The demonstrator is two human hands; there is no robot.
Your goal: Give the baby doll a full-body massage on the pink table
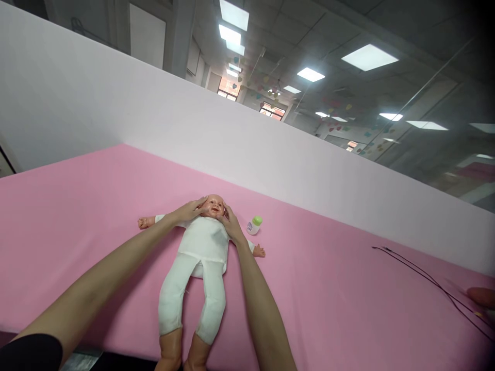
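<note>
- Left fingers (201, 205) lie spread on one cheek of the doll (203, 242); right fingers (226, 212) press the other cheek, holding the head between them.
- Left hand (188, 211) and right hand (232, 225) are bent at the wrists.
- Left forearm (116, 270) and right forearm (256, 304) slant inward on either side of the torso.
- The doll lies face up on the pink sheet (85, 221), feet toward the person.
- A green-capped bottle (253, 225) sits just beside its arm.
- A black cable (433, 288) lies well off to the right.
</note>
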